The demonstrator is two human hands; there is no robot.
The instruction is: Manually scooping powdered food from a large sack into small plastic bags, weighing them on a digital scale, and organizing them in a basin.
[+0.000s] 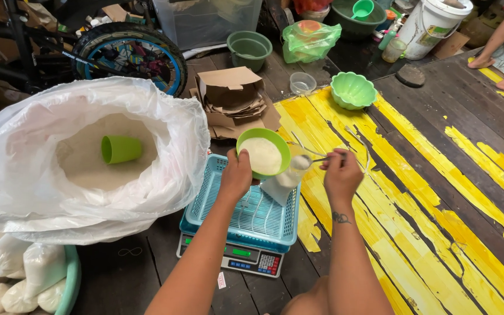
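Note:
My left hand grips the near rim of a green bowl filled with white powder, held over a blue slotted basket. That basket rests on a digital scale. My right hand holds a metal spoon whose tip sits over the mouth of a small clear plastic bag of white powder, which stands in the basket. The bowl is just left of the bag.
A big white sack of powder with a green cup stands at left. Filled bags lie in a tub at bottom left. Cardboard pieces, a scalloped green bowl, buckets and a bicycle wheel lie beyond. Another person's feet at top right.

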